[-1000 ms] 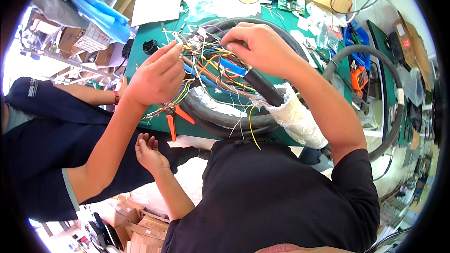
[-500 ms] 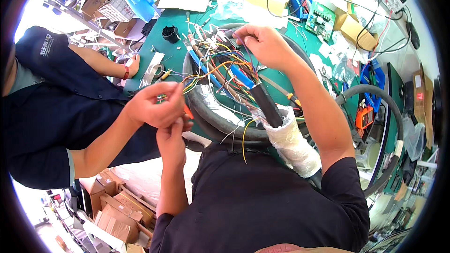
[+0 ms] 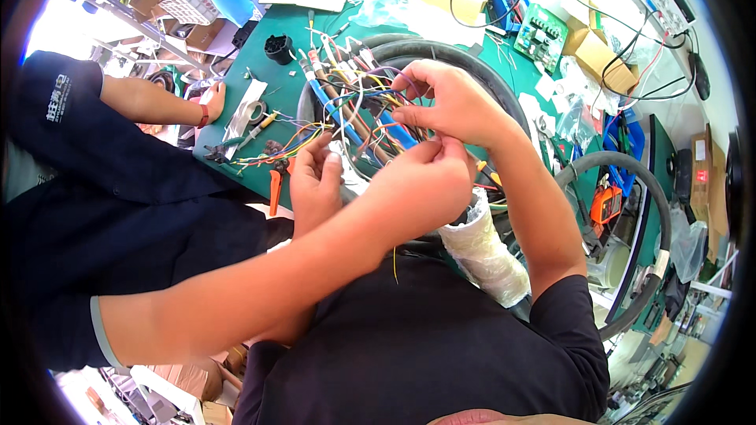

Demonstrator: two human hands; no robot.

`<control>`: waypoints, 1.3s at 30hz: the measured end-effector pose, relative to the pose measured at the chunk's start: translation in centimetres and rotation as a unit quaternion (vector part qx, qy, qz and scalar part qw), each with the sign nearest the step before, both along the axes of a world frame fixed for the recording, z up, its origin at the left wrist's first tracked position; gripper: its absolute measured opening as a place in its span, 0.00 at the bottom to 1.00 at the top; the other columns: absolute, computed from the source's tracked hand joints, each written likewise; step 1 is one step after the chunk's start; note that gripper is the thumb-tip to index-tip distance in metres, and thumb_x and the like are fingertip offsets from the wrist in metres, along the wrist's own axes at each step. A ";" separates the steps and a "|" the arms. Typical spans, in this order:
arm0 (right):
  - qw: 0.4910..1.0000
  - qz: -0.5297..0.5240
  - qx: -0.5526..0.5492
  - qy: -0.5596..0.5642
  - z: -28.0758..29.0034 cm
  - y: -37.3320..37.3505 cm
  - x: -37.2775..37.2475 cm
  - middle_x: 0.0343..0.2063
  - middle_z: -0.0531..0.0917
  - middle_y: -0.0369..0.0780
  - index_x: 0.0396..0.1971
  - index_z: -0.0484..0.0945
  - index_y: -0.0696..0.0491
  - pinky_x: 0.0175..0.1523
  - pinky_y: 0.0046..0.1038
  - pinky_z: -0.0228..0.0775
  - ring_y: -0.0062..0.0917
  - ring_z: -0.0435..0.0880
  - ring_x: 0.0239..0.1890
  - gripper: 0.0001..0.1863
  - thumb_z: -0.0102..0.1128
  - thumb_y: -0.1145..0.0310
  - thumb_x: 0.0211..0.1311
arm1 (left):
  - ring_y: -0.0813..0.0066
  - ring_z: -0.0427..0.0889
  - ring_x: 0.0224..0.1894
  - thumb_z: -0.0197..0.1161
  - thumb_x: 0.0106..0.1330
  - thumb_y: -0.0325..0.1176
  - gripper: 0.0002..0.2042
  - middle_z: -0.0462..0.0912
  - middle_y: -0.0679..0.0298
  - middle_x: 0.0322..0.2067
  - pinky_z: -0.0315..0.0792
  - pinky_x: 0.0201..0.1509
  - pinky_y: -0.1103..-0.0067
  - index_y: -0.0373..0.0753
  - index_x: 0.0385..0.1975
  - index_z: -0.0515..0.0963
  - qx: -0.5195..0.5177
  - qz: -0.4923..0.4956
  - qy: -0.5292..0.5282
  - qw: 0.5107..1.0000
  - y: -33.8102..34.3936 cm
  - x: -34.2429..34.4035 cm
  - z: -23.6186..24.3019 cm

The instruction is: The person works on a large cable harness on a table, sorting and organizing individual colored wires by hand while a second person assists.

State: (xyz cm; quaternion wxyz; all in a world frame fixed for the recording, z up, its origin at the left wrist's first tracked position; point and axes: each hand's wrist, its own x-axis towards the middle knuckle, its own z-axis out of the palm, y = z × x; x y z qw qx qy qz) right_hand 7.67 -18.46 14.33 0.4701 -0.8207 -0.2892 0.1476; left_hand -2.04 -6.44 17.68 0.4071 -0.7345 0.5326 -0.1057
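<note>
My right hand (image 3: 441,106) has its fingers closed over part of a tangled bundle of coloured wires (image 3: 346,83), which includes thick blue and brown leads. My left hand (image 3: 315,173) is at the bundle's left side beside thin coloured wires, fingers loosely bent and apart. A co-worker's forearm (image 3: 252,291) crosses in front of it, and that person's hand (image 3: 429,185) meets the wires just below my right hand. A white-wrapped cable section (image 3: 484,256) lies at lower right, within a coil of black cable (image 3: 504,98).
On the green table (image 3: 256,173) are orange-handled pliers (image 3: 276,189), a black connector (image 3: 278,49), a tape roll (image 3: 254,114), a circuit board (image 3: 539,35) and an orange meter (image 3: 606,203). The co-worker's other hand (image 3: 211,104) rests at the left edge.
The co-worker's raised hand has moved right across the bundle to near my right hand. My left hand has risen toward the wires; my right hand sits slightly lower.
</note>
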 end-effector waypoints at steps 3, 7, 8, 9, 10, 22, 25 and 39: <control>0.998 0.026 0.042 0.037 -0.1 0.7 0.1 0.26 0.80 0.39 0.36 0.79 0.59 0.37 0.26 0.70 0.21 0.76 0.29 0.16 0.69 0.64 0.51 | 0.74 0.80 0.30 0.60 0.62 0.29 0.05 0.79 0.64 0.26 0.73 0.34 0.82 0.35 0.34 0.77 -0.049 0.053 -0.089 0.993 -0.3 -1.3 -2.0; 0.991 0.001 0.094 0.093 -0.5 0.9 0.3 0.24 0.80 0.36 0.34 0.79 0.60 0.37 0.23 0.70 0.17 0.76 0.29 0.10 0.64 0.70 0.56 | 0.72 0.80 0.27 0.62 0.59 0.26 0.03 0.79 0.63 0.24 0.72 0.31 0.80 0.36 0.31 0.78 -0.196 0.110 -0.021 0.974 -0.5 -0.9 -4.6; 0.989 -0.011 0.102 0.104 -0.4 0.7 0.3 0.24 0.81 0.36 0.34 0.79 0.61 0.37 0.23 0.70 0.16 0.76 0.29 0.09 0.63 0.71 0.57 | 0.73 0.79 0.26 0.63 0.56 0.25 0.03 0.78 0.64 0.22 0.73 0.32 0.80 0.36 0.28 0.79 -0.120 0.076 -0.109 0.984 -1.0 -0.4 -5.3; 0.988 -0.017 0.105 0.114 -0.6 0.5 0.4 0.25 0.81 0.36 0.34 0.79 0.61 0.38 0.22 0.70 0.16 0.76 0.29 0.08 0.62 0.71 0.58 | 0.73 0.78 0.25 0.64 0.53 0.24 0.02 0.77 0.66 0.21 0.73 0.32 0.80 0.36 0.26 0.79 -0.047 0.035 -0.198 0.978 -1.4 0.1 -5.9; 0.986 -0.023 0.109 0.123 -1.0 0.2 0.5 0.26 0.81 0.35 0.34 0.79 0.61 0.38 0.22 0.70 0.15 0.76 0.30 0.08 0.61 0.71 0.59 | 0.73 0.79 0.26 0.64 0.52 0.24 0.03 0.77 0.64 0.22 0.73 0.32 0.80 0.36 0.26 0.79 -0.050 0.053 -0.128 0.989 -1.6 -0.1 -6.4; 0.979 -0.071 0.128 0.141 -1.1 -0.8 -0.6 0.37 0.82 0.40 0.42 0.77 0.62 0.45 0.24 0.72 0.19 0.79 0.39 0.11 0.56 0.74 0.62 | 0.72 0.79 0.30 0.64 0.50 0.20 0.05 0.77 0.63 0.26 0.72 0.34 0.81 0.37 0.23 0.77 -0.081 0.096 -0.118 0.985 -1.4 -0.1 -6.2; 0.989 -0.109 0.070 0.075 -1.9 -1.4 -1.4 0.37 0.81 0.36 0.42 0.77 0.61 0.45 0.21 0.73 0.16 0.78 0.39 0.10 0.57 0.73 0.63 | 0.72 0.78 0.31 0.64 0.50 0.19 0.05 0.77 0.63 0.26 0.71 0.33 0.81 0.37 0.24 0.77 -0.102 0.118 -0.131 0.979 -1.4 -0.3 -6.1; 0.986 -0.102 0.049 0.120 -2.4 -3.6 -2.7 0.29 0.82 0.36 0.38 0.79 0.61 0.41 0.23 0.71 0.16 0.77 0.34 0.08 0.55 0.73 0.62 | 0.69 0.74 0.39 0.58 0.47 0.28 0.06 0.74 0.61 0.33 0.71 0.37 0.74 0.37 0.26 0.76 -0.457 0.210 0.087 0.860 -1.4 0.0 -7.8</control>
